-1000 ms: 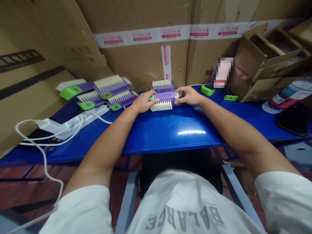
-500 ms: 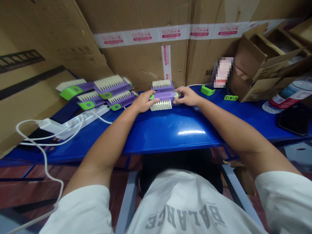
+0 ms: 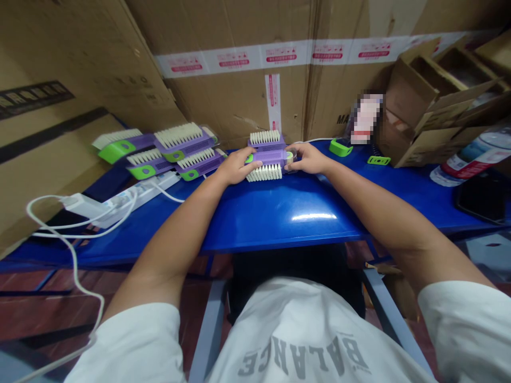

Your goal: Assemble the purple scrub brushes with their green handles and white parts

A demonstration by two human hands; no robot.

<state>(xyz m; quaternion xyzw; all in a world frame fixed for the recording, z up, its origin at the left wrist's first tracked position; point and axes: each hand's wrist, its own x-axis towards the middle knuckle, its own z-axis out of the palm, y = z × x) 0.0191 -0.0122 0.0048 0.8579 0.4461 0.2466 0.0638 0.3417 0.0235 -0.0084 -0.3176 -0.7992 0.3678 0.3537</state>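
Two purple brushes with cream bristles lie side by side at the back middle of the blue table. On the nearer brush point(image 3: 268, 157) the bristles point toward me; on the farther brush point(image 3: 265, 139) they point to the cardboard. My left hand point(image 3: 236, 166) grips the nearer brush by its green left end, the thumb along its bristle side. My right hand point(image 3: 306, 157) closes on the same brush's right end, which has a clear part. Its fingertips are partly hidden. To the left, a stack of similar purple and green brushes point(image 3: 181, 143) rests with bristles up.
A white power strip point(image 3: 120, 202) with cables lies at left. Green plastic parts point(image 3: 340, 147) sit at right, near small open cardboard boxes point(image 3: 415, 101). A water bottle point(image 3: 467, 162) and a dark phone point(image 3: 481, 198) lie far right. Large cardboard point(image 3: 223, 101) stands behind the blue table point(image 3: 275, 218).
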